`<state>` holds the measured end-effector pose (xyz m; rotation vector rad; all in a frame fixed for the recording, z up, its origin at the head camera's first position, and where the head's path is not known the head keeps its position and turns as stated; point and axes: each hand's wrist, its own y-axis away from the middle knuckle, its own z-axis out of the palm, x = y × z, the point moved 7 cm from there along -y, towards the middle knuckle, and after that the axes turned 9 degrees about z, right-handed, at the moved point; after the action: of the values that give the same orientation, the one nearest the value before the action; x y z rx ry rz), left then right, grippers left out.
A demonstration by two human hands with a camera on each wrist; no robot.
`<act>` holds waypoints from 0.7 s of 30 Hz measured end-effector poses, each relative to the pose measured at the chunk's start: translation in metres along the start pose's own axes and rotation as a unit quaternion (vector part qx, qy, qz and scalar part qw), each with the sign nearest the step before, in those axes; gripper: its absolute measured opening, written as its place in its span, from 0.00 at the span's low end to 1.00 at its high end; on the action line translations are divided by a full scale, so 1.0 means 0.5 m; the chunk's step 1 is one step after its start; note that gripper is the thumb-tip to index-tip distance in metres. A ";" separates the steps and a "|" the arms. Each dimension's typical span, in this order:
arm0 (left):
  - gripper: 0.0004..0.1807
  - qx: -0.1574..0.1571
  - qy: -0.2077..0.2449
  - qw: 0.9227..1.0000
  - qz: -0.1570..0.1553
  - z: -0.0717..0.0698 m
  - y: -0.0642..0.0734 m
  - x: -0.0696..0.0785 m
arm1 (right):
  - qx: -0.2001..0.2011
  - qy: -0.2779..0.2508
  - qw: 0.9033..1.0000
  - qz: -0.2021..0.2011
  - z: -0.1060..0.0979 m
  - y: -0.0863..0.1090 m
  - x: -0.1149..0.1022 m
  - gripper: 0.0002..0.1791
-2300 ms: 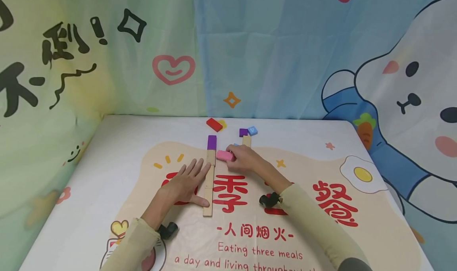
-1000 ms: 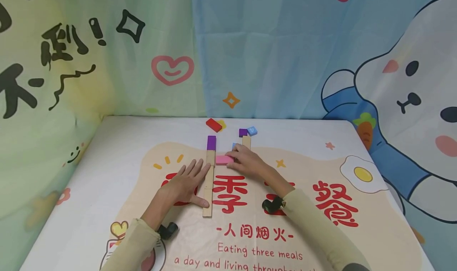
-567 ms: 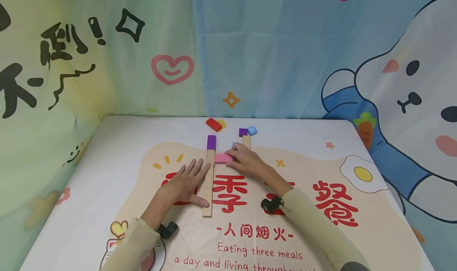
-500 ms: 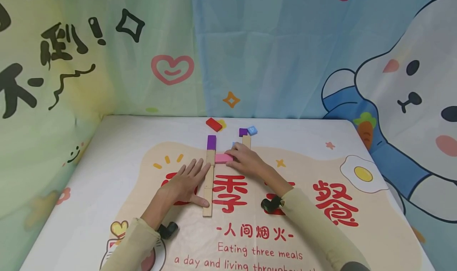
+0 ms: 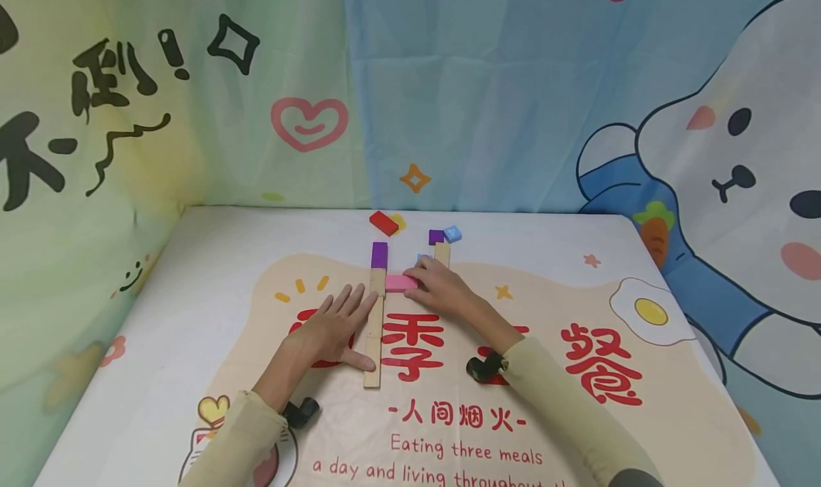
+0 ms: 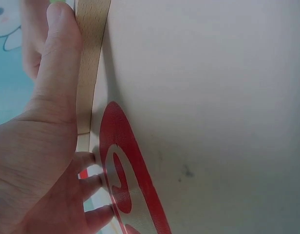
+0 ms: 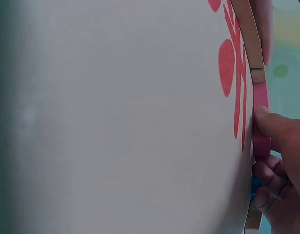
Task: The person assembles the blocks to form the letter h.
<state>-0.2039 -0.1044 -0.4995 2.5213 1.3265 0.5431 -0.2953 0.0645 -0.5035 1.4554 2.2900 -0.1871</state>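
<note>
A straight row of plain wooden blocks (image 5: 372, 374) lies on the table, with a purple block (image 5: 379, 255) at its far end. My left hand (image 5: 327, 334) rests along the row's left side, fingers spread and straight, thumb against the near wooden blocks. On the other side, my right hand (image 5: 442, 287) pinches a pink block (image 5: 398, 283) between thumb and fingers. The pink block lies crosswise, its left end against the row. In the right wrist view the thumb presses on the pink block (image 7: 260, 95), and its end meets a wooden block (image 7: 257, 75).
Beyond the right hand lie another wooden block (image 5: 442, 253), a small purple block (image 5: 436, 237) and a light blue block (image 5: 452, 233). Another blue piece is mostly hidden by that hand. A red block (image 5: 383, 223) and a yellow piece (image 5: 399, 222) sit near the table's back edge.
The pink block, earlier slightly tilted in my right hand, now lies straight and has slid left against the row. My left hand has stayed in place.
</note>
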 end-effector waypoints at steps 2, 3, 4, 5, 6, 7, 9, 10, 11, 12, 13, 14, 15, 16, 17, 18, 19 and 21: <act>0.66 -0.002 -0.001 1.000 0.000 0.001 0.000 -0.001 | -0.003 0.002 1.000 0.003 0.001 0.000 0.000 0.27; 0.66 -0.004 -0.003 1.000 -0.001 0.002 0.000 -0.001 | -0.005 0.003 1.000 0.003 0.001 0.000 0.000 0.28; 0.66 -0.005 -0.004 1.000 -0.001 0.003 0.000 -0.002 | -0.006 0.003 1.000 0.004 0.000 0.001 -0.001 0.28; 0.67 -0.006 -0.005 1.000 -0.002 0.004 0.000 -0.002 | -0.005 0.003 1.000 0.003 -0.002 0.002 -0.002 0.28; 0.67 -0.008 -0.007 1.000 -0.003 0.004 0.000 -0.002 | -0.003 0.000 1.000 0.003 -0.006 0.003 -0.002 0.28; 0.67 -0.006 -0.006 1.000 -0.002 0.004 0.000 -0.002 | 0.001 -0.001 1.000 0.001 -0.011 0.004 -0.003 0.29; 0.67 -0.005 -0.007 1.000 -0.002 0.004 -0.001 -0.002 | 0.015 -0.006 1.000 -0.002 -0.023 0.007 -0.002 0.29; 0.67 -0.005 -0.006 1.000 -0.003 0.004 -0.001 -0.002 | 0.026 -0.009 1.000 -0.006 -0.030 0.008 -0.001 0.28; 0.67 -0.004 -0.005 1.000 -0.003 0.004 -0.001 -0.002 | 0.035 -0.011 0.999 -0.007 -0.037 0.010 0.001 0.28; 0.68 -0.004 -0.005 1.000 -0.003 0.004 -0.001 -0.002 | 0.043 -0.014 0.999 -0.007 -0.042 0.010 0.006 0.28; 0.68 -0.002 -0.003 1.000 -0.003 0.004 -0.001 -0.001 | 0.049 -0.016 0.999 -0.006 -0.047 0.011 0.010 0.28; 0.68 -0.003 -0.002 1.000 -0.004 0.004 -0.001 -0.001 | 0.054 -0.021 0.998 -0.003 -0.051 0.012 0.016 0.28; 0.68 -0.001 -0.001 1.000 -0.004 0.004 -0.001 0.000 | 0.057 -0.027 0.998 0.001 -0.054 0.012 0.023 0.28; 0.68 -0.002 0.000 1.000 -0.005 0.004 -0.001 0.000 | 0.059 -0.032 0.998 0.004 -0.058 0.013 0.030 0.28; 0.67 0.001 0.001 1.000 -0.004 0.004 -0.001 0.000 | 0.058 -0.037 0.998 0.011 -0.060 0.014 0.037 0.28; 0.67 0.002 0.002 1.000 -0.003 0.004 -0.001 0.000 | 0.058 -0.041 0.997 0.015 -0.062 0.014 0.043 0.28; 0.67 0.004 0.002 1.000 -0.002 0.004 -0.001 0.001 | 0.058 -0.044 0.997 0.020 -0.065 0.015 0.048 0.28; 0.67 0.006 0.000 1.000 -0.001 0.004 0.000 0.000 | 0.055 -0.053 0.997 0.028 -0.069 0.016 0.058 0.28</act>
<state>-0.2031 -0.1042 -0.5011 2.5285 1.3360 0.5359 -0.3080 0.1037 -0.4837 1.5255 2.1817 -0.3702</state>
